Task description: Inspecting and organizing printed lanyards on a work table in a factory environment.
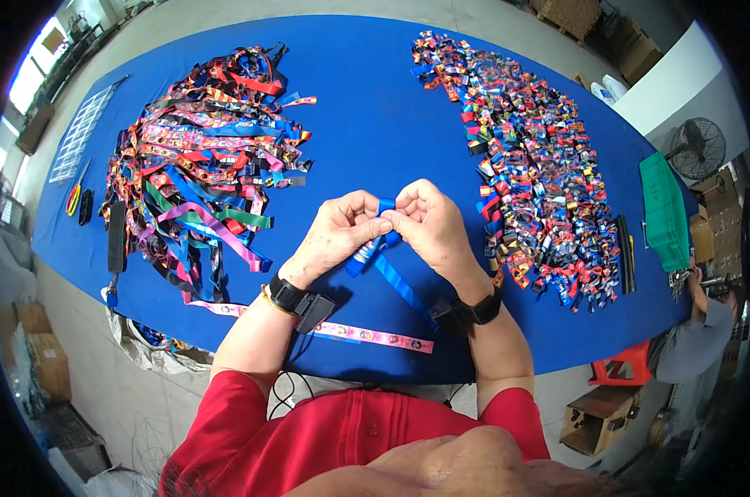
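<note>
Over the near middle of the table, my left hand [332, 234] and my right hand [433, 230] meet, thumbs and fingertips pinched together. Between them is a blue printed ribbon strap [400, 283], partly folded under the fingers. One length of it trails down toward my right wrist, and a shorter bunched part hangs below my left fingers. What exactly the fingertips press is hidden. A pink patterned ribbon [379, 336] lies flat along the table's front edge, passing under my left forearm.
Long loose ribbons form a colourful heap [201, 157] at left; many small folded bundles [540, 166] cover the right. Scissors [75, 199] and a white wire grid [81, 132] lie far left. A green crate [665, 211] and a fan [696, 149] stand right, near another person [696, 340].
</note>
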Action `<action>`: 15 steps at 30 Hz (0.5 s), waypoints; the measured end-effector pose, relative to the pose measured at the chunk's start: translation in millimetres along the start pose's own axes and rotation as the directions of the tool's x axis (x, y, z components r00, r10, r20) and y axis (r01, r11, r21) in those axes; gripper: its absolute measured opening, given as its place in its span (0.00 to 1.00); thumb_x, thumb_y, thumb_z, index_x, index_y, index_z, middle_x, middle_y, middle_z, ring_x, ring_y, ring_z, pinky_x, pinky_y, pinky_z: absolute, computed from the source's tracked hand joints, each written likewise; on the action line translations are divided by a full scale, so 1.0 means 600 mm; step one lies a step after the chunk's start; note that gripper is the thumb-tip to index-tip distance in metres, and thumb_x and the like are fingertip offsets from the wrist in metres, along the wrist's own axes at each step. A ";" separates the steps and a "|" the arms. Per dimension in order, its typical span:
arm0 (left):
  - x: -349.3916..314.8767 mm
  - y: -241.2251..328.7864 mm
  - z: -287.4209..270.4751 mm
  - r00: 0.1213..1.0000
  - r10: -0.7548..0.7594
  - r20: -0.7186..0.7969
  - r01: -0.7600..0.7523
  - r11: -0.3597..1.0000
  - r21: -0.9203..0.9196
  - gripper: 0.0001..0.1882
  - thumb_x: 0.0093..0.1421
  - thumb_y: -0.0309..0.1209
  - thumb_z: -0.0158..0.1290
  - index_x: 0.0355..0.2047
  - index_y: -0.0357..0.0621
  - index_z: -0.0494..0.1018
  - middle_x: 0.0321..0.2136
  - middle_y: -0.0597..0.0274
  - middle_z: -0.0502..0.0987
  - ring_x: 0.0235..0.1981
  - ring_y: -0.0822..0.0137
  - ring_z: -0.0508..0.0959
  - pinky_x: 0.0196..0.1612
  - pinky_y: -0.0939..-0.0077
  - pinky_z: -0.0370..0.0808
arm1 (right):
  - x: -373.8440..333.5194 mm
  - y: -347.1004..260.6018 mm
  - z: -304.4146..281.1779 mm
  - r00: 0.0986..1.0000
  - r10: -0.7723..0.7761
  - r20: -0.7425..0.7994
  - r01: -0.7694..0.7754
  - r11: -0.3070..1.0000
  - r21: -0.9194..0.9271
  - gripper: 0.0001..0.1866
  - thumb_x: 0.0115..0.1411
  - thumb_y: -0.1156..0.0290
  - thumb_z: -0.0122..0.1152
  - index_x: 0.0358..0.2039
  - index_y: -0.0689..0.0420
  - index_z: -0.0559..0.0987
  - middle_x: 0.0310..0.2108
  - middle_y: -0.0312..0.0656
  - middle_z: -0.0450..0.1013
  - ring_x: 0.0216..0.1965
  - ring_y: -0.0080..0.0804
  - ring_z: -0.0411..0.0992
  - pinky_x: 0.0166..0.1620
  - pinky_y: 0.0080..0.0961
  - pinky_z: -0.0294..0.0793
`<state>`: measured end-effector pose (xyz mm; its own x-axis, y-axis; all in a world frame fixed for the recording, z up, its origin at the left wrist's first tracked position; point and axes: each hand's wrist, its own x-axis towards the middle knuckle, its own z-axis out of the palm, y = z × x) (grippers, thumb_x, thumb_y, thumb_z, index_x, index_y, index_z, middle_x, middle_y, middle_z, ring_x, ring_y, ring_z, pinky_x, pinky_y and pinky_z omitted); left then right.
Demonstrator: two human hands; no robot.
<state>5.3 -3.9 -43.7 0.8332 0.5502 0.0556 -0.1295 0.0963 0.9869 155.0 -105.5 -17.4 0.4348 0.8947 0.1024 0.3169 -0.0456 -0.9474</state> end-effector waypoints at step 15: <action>0.001 -0.003 -0.006 0.997 -0.060 -0.045 0.062 0.997 0.044 0.07 0.60 0.26 0.59 0.38 0.41 0.74 0.28 0.72 0.76 0.28 0.83 0.73 0.28 0.89 0.68 | 0.000 0.005 -0.012 0.999 -0.036 0.034 0.033 0.996 0.085 0.07 0.56 0.74 0.64 0.31 0.62 0.75 0.25 0.39 0.77 0.26 0.21 0.75 0.30 0.20 0.75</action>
<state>4.3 -0.7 -45.8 0.8147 0.5798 -0.0107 -0.0534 0.0934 0.9942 162.0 -108.8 -18.2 0.3941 0.9105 0.1256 0.2581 0.0215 -0.9659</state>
